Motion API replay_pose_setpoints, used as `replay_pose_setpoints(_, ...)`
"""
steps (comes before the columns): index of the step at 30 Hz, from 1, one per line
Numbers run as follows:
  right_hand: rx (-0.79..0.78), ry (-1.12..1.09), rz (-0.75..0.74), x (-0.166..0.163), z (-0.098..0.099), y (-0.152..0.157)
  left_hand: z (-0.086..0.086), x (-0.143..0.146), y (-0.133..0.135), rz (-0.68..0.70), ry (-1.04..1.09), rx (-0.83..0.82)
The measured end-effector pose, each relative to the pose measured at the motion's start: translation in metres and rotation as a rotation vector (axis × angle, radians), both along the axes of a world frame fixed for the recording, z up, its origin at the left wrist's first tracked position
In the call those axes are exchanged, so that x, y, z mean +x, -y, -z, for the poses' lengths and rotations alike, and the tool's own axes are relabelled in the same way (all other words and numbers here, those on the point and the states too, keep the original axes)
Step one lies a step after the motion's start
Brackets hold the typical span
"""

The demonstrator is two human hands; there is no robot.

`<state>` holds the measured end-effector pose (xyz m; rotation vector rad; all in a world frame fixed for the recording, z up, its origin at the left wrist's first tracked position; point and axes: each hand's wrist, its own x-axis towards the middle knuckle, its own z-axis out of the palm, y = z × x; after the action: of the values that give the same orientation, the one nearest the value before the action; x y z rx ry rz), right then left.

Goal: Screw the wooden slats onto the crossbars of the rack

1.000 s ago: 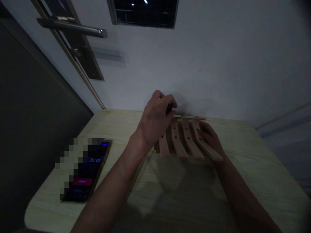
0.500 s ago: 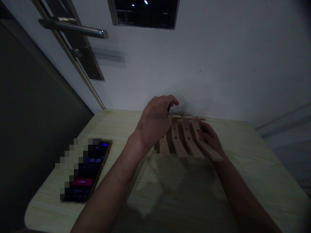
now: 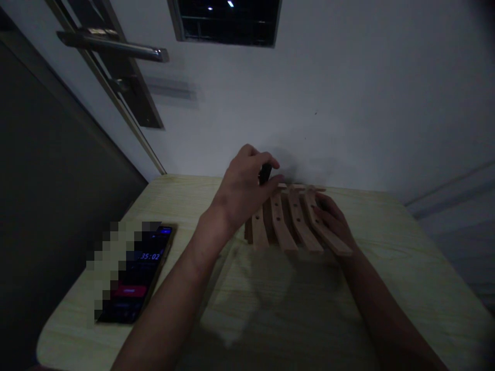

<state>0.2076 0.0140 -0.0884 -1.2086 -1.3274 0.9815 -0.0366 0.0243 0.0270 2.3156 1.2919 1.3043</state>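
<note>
A wooden rack (image 3: 284, 226) with several bent slats stands near the far edge of the table; dark round holes show along the slats. My left hand (image 3: 240, 188) is over its left end, fingers and thumb curled around a small black object (image 3: 265, 173) whose kind I cannot make out. That hand covers the upper part of the leftmost slat. On the other side, my right hand (image 3: 333, 219) grips the rack by its rightmost slat, with some fingers hidden behind the wood.
A phone (image 3: 154, 278) showing a running timer lies on the left of the pale wooden table (image 3: 247, 319). Behind the table rises a white door (image 3: 348, 93) with a metal lever handle (image 3: 116, 47) and a small dark window (image 3: 228, 23).
My left hand has turned, so its thumb and more of the black object now show. The right hand and the rack hold nearly the same place.
</note>
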Motion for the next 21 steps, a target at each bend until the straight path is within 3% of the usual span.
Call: replay_pose_setpoints(21,0.016,0.029,0.007,0.0003,-0.0021,0.0004,-0.005,-0.0036,0.0029,0.018,-0.059,-0.035)
